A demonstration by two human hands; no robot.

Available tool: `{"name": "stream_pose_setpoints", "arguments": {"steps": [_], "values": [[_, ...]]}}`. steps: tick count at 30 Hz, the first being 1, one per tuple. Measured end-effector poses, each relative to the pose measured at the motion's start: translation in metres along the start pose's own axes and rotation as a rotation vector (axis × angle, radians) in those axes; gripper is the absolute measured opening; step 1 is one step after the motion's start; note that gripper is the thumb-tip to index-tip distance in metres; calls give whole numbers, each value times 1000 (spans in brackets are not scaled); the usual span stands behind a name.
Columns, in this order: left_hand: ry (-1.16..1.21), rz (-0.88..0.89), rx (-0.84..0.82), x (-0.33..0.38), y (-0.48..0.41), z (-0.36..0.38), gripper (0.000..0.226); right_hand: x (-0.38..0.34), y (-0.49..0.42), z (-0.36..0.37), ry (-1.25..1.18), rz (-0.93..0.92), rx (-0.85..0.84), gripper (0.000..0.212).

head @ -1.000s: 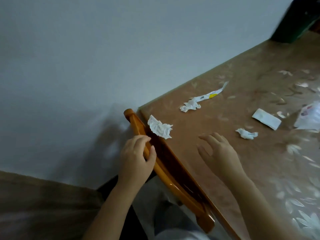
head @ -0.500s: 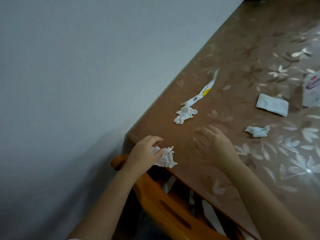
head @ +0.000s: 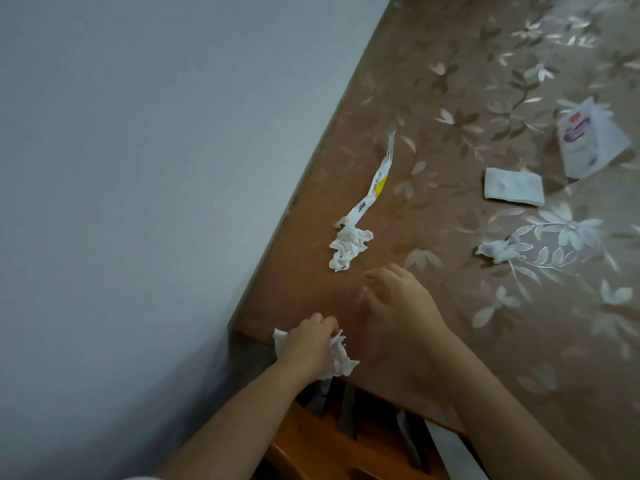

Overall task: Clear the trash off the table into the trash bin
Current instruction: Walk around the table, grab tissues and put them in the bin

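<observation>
1. The left hand (head: 308, 346) is at the near corner of the table (head: 433, 358); its fingers are curled tight around a crumpled white tissue (head: 341, 362); bits of the tissue stick out on both sides of the hand.
2. The right hand (head: 398, 301) is over the table, just past the left hand; its fingers are spread wide and hold nothing; I cannot tell if it touches the table.
3. A second crumpled tissue (head: 348, 249) lies on the table, near the tips of the right hand's fingers; it is close to the table edge by the wall (head: 138, 168).
4. A long torn wrapper strip (head: 375, 183) with a yellow spot touches the far end of that tissue and runs away from the hands.
5. A small tissue wad (head: 497, 251) lies to the right, well apart from both hands.
6. A flat folded white square (head: 513, 186) lies farther back; just beside it, farther right, is a white packet (head: 588, 140) with purple print.
7. The table has a brown cover with shiny leaf and flower shapes.
8. A wooden chair (head: 329, 445) is tucked under the near edge of the table, below the arms.
</observation>
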State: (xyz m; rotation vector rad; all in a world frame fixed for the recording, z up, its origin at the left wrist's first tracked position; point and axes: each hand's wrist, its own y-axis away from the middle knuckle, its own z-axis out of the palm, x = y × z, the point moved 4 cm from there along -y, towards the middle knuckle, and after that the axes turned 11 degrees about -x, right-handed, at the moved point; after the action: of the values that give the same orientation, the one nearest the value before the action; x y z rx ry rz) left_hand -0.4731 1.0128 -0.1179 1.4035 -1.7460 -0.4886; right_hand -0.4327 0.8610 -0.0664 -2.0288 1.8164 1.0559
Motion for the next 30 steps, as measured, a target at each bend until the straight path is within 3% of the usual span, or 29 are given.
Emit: {"name": "stream_pose_setpoints", "arguments": {"steps": [5,14,22,30], "values": [[69,-33,29,-3,-3,-2,16,4,-5,5,-8,-8,19,26],[188,-31,35,-2,4,-7,19,5,-14,7,48,-58,14,27],[610,51,340,-7,51,-42,10,-4,-57,6,164,-147,46,34],[866,7,496,-28,86,-42,28,-1,-85,27,254,-52,-11,33]]}}
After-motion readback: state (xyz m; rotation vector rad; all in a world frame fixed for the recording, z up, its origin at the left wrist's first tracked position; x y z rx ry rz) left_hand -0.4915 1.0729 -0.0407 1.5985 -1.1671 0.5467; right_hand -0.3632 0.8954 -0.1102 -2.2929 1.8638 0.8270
